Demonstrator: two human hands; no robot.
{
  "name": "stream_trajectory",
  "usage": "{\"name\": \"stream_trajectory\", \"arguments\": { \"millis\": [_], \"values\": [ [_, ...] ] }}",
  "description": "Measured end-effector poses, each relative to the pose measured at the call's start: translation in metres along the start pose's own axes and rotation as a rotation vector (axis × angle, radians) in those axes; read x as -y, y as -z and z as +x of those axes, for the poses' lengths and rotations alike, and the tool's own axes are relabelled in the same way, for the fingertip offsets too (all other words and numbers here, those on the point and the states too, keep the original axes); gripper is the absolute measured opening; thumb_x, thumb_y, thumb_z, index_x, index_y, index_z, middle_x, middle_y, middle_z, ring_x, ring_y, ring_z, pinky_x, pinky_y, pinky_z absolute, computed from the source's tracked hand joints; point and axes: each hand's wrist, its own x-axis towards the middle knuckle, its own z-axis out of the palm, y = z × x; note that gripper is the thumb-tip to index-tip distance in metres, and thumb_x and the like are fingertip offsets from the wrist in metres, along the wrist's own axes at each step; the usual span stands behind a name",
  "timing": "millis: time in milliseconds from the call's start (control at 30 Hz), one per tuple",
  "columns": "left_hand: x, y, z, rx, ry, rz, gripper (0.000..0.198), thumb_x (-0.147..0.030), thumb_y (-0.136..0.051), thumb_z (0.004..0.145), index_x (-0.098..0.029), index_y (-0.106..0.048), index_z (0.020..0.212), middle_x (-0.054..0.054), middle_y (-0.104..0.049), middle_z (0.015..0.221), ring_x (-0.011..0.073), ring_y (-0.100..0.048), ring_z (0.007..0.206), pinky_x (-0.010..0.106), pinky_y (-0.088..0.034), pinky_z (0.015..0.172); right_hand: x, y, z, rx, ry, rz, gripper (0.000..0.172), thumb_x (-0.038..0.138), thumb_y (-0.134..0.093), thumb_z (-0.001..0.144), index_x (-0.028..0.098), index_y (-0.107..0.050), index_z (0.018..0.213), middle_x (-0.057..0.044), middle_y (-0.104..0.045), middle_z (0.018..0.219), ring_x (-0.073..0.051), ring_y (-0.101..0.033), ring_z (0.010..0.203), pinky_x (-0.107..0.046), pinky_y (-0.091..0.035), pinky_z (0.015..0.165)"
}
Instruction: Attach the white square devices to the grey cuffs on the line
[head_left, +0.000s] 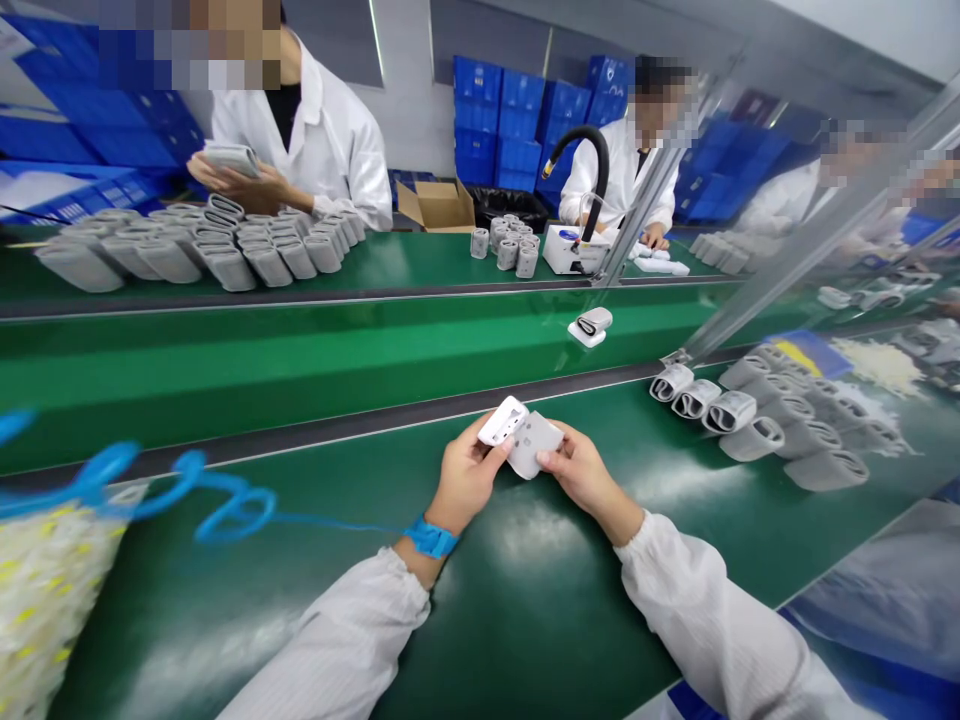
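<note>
— White plastic housing [502, 421] sits in your left hand [465, 475], right? How's the grip?

— Yes. Your fingers and thumb are closed around it, holding it up over the green bench mat [525, 640].

— And your right hand [581, 478]?

— Closed too, with your thumb and fingers on the edges of a grey curved shell [537, 447]. The shell touches the housing, and the two overlap at one corner.

— What's around you?

— A blue wrist strap [431, 537] circles your left wrist. Its coiled blue cord [202, 505] runs left toward a bag of white-and-yellow packing [45, 610]. To your right, a row of grey loop-shaped parts [750, 420] lies on the mat.

— Further out?

— Beyond a second green belt [300, 385], a co-worker [330, 150] holds a grey piece. More grey parts [225, 250] stand lined up on the far bench, with blue crates [510, 120] behind.
</note>
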Motion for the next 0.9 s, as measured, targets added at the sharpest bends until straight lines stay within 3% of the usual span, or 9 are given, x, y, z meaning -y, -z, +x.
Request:
{"name": "stream_trajectory", "arguments": {
  "millis": [233, 533, 700, 800, 900],
  "values": [
    [0.001, 0.006, -0.003, 0.073, -0.081, 0.249, 0.042, -0.028, -0.071, 0.084, -0.027, -0.067, 0.125, 0.005, -0.072, 0.119, 0.0263, -0.068, 0.106, 0.034, -0.054, 0.093, 0.000, 0.003, -0.001, 0.019, -0.006, -0.008, 0.054, 0.030, -0.087, 0.070, 0.022, -0.065, 0.118, -0.004, -0.072, 0.103, -0.020, -0.068, 0.088, -0.032, -0.054, 0.080],
    [-0.002, 0.012, -0.005, 0.149, -0.204, 0.481, 0.045, -0.028, -0.064, 0.089, -0.020, -0.061, 0.133, 0.008, -0.069, 0.126, 0.0250, -0.067, 0.111, 0.035, -0.053, 0.098, 0.010, -0.004, -0.004, 0.020, -0.095, 0.035, 0.052, 0.030, -0.087, 0.070, 0.020, -0.064, 0.115, -0.004, -0.072, 0.098, -0.018, -0.070, 0.083, -0.029, -0.058, 0.072],
    [-0.005, 0.016, -0.004, 0.231, -0.284, 0.615, 0.052, -0.021, -0.062, 0.087, -0.021, -0.056, 0.139, 0.008, -0.067, 0.130, 0.0241, -0.067, 0.113, 0.035, -0.051, 0.102, 0.011, -0.003, -0.004, -0.031, -0.132, 0.004, 0.050, 0.035, -0.086, 0.070, 0.017, -0.063, 0.110, -0.005, -0.072, 0.093, -0.018, -0.070, 0.079, -0.028, -0.059, 0.067],
    [-0.010, 0.014, -0.005, 0.326, -0.371, 0.723, 0.064, -0.013, -0.062, 0.080, -0.020, -0.051, 0.142, 0.008, -0.062, 0.136, 0.0241, -0.064, 0.118, 0.034, -0.050, 0.104, 0.014, -0.003, -0.005, -0.058, -0.182, -0.019, 0.049, 0.038, -0.086, 0.070, 0.015, -0.062, 0.107, -0.006, -0.071, 0.091, -0.017, -0.070, 0.075, -0.027, -0.060, 0.066],
    [-0.012, 0.010, -0.007, 0.312, -0.379, 0.825, 0.068, -0.011, -0.062, 0.075, -0.019, -0.051, 0.142, 0.007, -0.066, 0.130, 0.0235, -0.067, 0.113, 0.032, -0.052, 0.099, 0.018, -0.004, -0.006, -0.054, -0.234, -0.057, 0.051, 0.040, -0.085, 0.070, 0.015, -0.059, 0.107, -0.005, -0.070, 0.091, -0.017, -0.070, 0.074, -0.028, -0.061, 0.063]
  ]
}}
